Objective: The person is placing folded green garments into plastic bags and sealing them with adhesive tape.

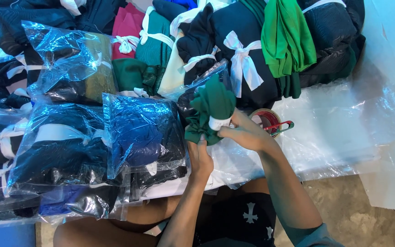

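Gripping green cloth bundle [211,110] with both hands above clear plastic sheet [344,119]; your left hand [200,158] clenches lower edge from below, your right hand [245,132] pinches its white tie [219,122]; bundle's long axis points up-away from fingers, tape dispenser [270,121] just beside right hand

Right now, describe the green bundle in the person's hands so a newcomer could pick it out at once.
Start at the heap of tied dark fabric bundles along the top, then drop to its front edge. There the left hand and right hand grip a rolled dark green cloth bundle. Its neighbours wear white ribbon bows; this one has a white band.
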